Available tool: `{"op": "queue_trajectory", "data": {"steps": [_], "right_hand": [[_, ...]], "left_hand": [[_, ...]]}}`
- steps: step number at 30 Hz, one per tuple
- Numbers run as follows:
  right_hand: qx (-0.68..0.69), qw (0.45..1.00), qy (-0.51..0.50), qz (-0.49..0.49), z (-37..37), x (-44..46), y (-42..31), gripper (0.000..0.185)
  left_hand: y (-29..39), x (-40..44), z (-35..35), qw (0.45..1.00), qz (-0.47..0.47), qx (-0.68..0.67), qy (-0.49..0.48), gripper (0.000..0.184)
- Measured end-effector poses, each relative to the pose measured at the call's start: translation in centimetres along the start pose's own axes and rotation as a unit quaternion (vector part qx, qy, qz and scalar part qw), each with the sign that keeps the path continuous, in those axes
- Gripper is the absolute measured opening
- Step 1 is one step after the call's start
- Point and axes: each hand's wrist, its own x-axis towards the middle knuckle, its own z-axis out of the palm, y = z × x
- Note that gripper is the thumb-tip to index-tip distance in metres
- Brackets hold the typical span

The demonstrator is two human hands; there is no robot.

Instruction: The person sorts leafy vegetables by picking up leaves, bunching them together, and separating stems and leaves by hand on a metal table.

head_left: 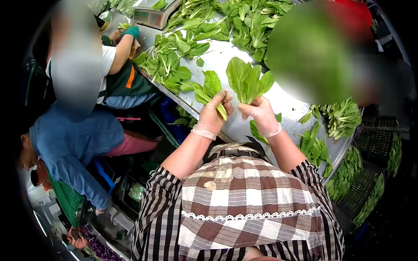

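My left hand (pixel 214 114), in a clear thin glove, is closed round the stems of a small bunch of leafy greens (pixel 211 83). Its leaves point away from me and the pale cut stems stick out below the fist. My right hand (pixel 257 114), also gloved, pinches the base of a broader green leafy head (pixel 244 80), whose leaves fan upward. Both hands are above the near edge of a metal table (pixel 278 102), side by side and apart. Loose leaves (pixel 258 132) lie below my right wrist.
Piles of greens (pixel 252 26) cover the table's far side, with a scale (pixel 154 13) at the back left. Bundled greens (pixel 342 117) sit at the right edge beside black crates (pixel 370 182). Two people work to my left, one with a green glove (pixel 131 31). A green crate (pixel 65 195) is lower left.
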Motion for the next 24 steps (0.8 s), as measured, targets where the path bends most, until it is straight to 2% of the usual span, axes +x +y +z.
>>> {"op": "queue_trajectory", "data": {"steps": [2, 4, 6, 9, 11, 14, 18, 21, 23, 24], "right_hand": [[-0.024, 0.999, 0.021, -0.005, 0.1, -0.2, -0.2, 0.015], [-0.059, 0.997, 0.03, -0.028, 1.7, -0.8, -0.4, 0.014], [-0.082, 0.995, 0.034, -0.049, 2.2, -1.2, 0.2, 0.013], [-0.074, 0.996, 0.036, -0.024, 2.7, -1.5, 0.8, 0.013], [-0.017, 0.998, 0.033, -0.047, 2.5, -1.8, 2.4, 0.016], [-0.061, 0.997, 0.045, -0.023, 1.9, -1.8, 3.6, 0.015], [-0.113, 0.993, 0.017, -0.03, 0.8, -1.8, 4.3, 0.012], [-0.014, 1.0, 0.024, -0.012, 0.9, -2.4, 4.7, 0.011], [0.01, 1.0, 0.019, 0.006, 0.3, -2.2, 5.6, 0.012], [-0.017, 0.998, 0.05, 0.019, 0.3, -2.4, 5.4, 0.016]], "left_hand": [[-0.6, 0.6, -0.3, 1.0, 0.017, -0.005, 0.002, 0.017], [-0.4, 0.1, -1.8, 0.999, 0.021, 0.008, -0.036, 0.019], [-0.8, 0.0, -2.2, 1.0, -0.004, -0.01, -0.028, 0.016], [-0.3, -1.2, -0.5, 1.0, -0.01, 0.022, -0.01, 0.017], [-1.3, -0.7, -1.4, 0.998, -0.027, -0.002, -0.051, 0.018], [-1.7, -1.2, -1.0, 0.998, 0.016, 0.036, -0.057, 0.022], [-2.9, 0.1, -1.5, 0.996, 0.018, 0.08, -0.045, 0.024], [-2.9, 1.0, -3.0, 0.991, 0.006, 0.129, -0.045, 0.026], [-2.9, 1.1, -3.1, 0.992, 0.02, 0.119, -0.029, 0.025], [-2.8, 1.0, -2.7, 0.993, 0.014, 0.117, -0.025, 0.025]]}}
